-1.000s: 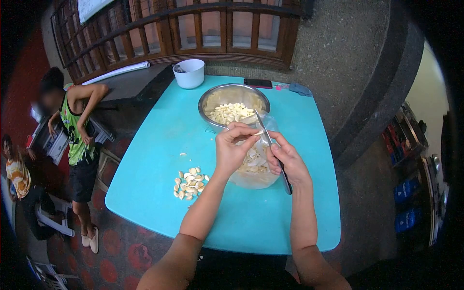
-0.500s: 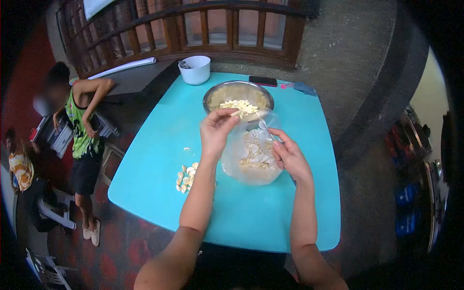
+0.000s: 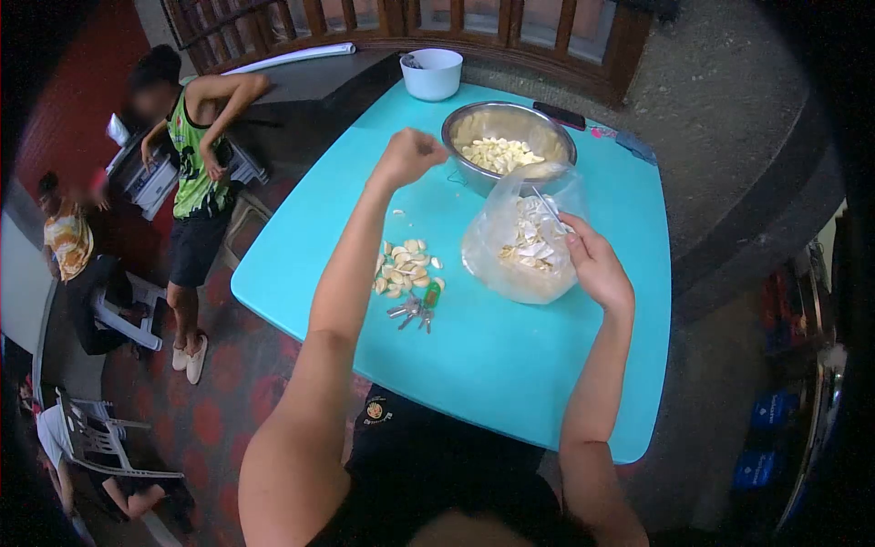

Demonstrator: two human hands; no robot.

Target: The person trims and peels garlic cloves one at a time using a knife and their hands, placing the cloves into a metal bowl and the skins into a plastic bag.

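Note:
My left hand (image 3: 410, 159) is raised just left of the steel bowl (image 3: 547, 128), its fingers curled together; whether anything is between them is too small to tell. The bowl holds peeled garlic cloves (image 3: 499, 155). My right hand (image 3: 597, 264) grips a knife (image 3: 547, 202), its blade pointing up and left over the clear plastic bag (image 3: 492, 239). Pale peelings (image 3: 533, 239) lie inside the bag. A pile of unpeeled-looking cloves (image 3: 401, 267) sits on the turquoise table (image 3: 456, 365), with a bunch of keys (image 3: 412, 312) at its near edge.
A white bowl (image 3: 432, 77) stands at the table's back left corner. A dark phone (image 3: 560, 115) and a grey-blue cloth (image 3: 636, 146) lie along the back edge. A person in a green top (image 3: 196, 150) stands at left, with other people behind and below.
The view has shifted, bringing the keys into sight. My left hand has moved away from the knife and the bag, to the bowl's left. My right hand still has the knife.

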